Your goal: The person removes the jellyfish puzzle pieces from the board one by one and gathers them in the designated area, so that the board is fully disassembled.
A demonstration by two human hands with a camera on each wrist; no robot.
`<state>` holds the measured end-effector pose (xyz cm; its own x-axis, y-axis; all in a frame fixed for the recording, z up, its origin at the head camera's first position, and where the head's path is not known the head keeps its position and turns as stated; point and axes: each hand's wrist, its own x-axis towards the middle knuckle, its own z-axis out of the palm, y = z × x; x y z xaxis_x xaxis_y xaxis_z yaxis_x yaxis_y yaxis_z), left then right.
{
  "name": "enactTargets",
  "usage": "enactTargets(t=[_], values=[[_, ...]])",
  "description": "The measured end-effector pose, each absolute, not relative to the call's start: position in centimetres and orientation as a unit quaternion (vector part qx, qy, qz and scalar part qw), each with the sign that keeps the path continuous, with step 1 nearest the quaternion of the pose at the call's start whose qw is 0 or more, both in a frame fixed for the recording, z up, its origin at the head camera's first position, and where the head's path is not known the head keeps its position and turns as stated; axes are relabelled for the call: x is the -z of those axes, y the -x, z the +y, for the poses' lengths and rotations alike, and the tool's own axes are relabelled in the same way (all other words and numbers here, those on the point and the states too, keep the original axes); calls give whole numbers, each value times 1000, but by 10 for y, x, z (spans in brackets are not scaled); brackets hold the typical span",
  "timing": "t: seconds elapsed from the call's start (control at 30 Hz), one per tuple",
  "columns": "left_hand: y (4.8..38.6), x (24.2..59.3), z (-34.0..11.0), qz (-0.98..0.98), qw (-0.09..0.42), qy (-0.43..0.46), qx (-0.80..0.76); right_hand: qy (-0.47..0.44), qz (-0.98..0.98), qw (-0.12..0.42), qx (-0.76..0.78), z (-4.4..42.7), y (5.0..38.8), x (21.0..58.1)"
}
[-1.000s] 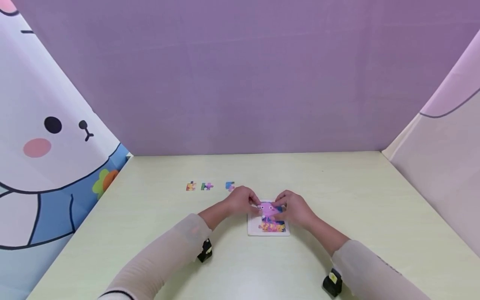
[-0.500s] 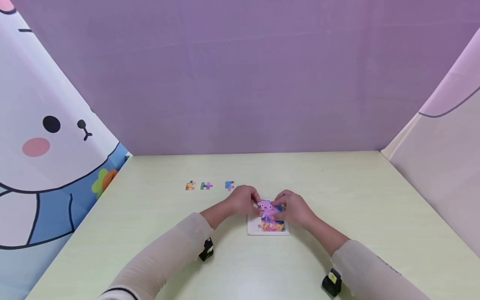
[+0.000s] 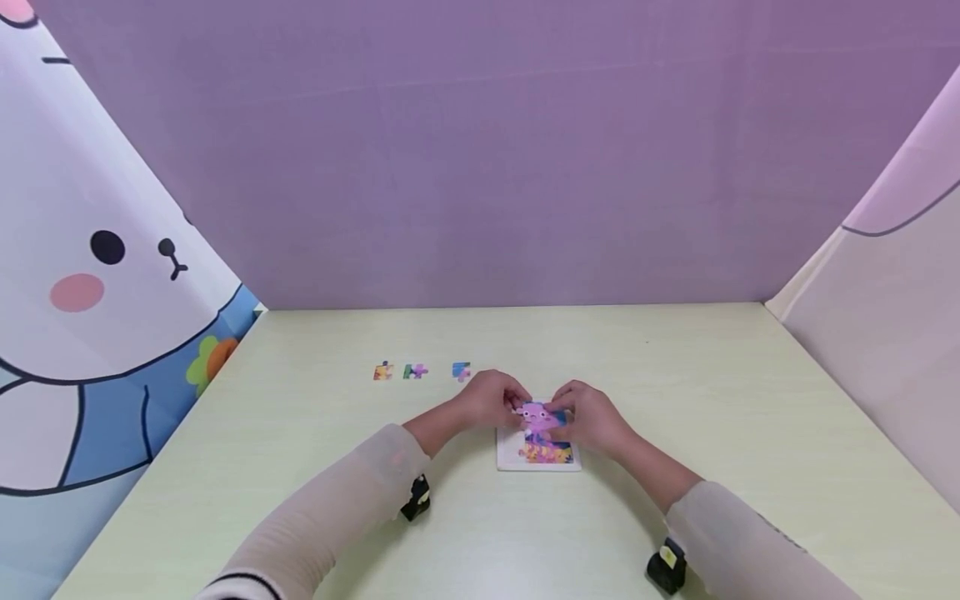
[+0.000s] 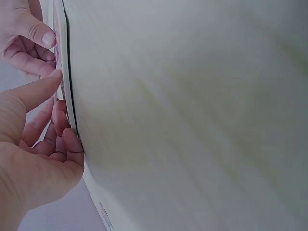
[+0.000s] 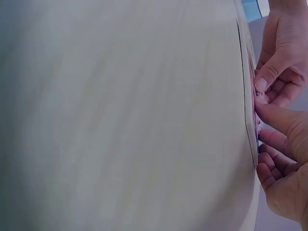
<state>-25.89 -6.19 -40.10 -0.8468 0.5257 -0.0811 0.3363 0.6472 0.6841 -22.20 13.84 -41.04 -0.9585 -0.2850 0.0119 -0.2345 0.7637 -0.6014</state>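
Observation:
A white puzzle tray (image 3: 510, 458) lies on the table, with joined pink, blue and yellow pieces (image 3: 547, 452) forming a pink cartoon figure. My left hand (image 3: 491, 402) is at its upper left corner, thumb and finger pinching a piece there, mostly hidden by the fingers. From the right side, my right hand (image 3: 592, 418) reaches over the picture, its thumb and index finger resting apart on the pieces. Both wrist views show the tray nearly edge-on, with my left hand (image 4: 41, 163) and right hand (image 5: 288, 149) close together at it.
Three loose pieces lie behind and left of the tray: a yellow-orange one (image 3: 382, 372), a green and purple one (image 3: 415, 372) and a blue and pink one (image 3: 461, 371). A purple panel (image 3: 510, 167) stands behind the table (image 3: 712, 392), with printed cloth on both sides.
The pink figure's face shows more fully as my left fingers have shifted slightly at the tray's upper left. My right hand has hardly moved.

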Motion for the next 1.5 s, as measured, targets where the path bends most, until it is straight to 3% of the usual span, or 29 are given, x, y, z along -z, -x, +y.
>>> enactTargets(t=[1.5], values=[[248,391,-113,860,137,-209,-446,153,934,24,324,140,220,411]])
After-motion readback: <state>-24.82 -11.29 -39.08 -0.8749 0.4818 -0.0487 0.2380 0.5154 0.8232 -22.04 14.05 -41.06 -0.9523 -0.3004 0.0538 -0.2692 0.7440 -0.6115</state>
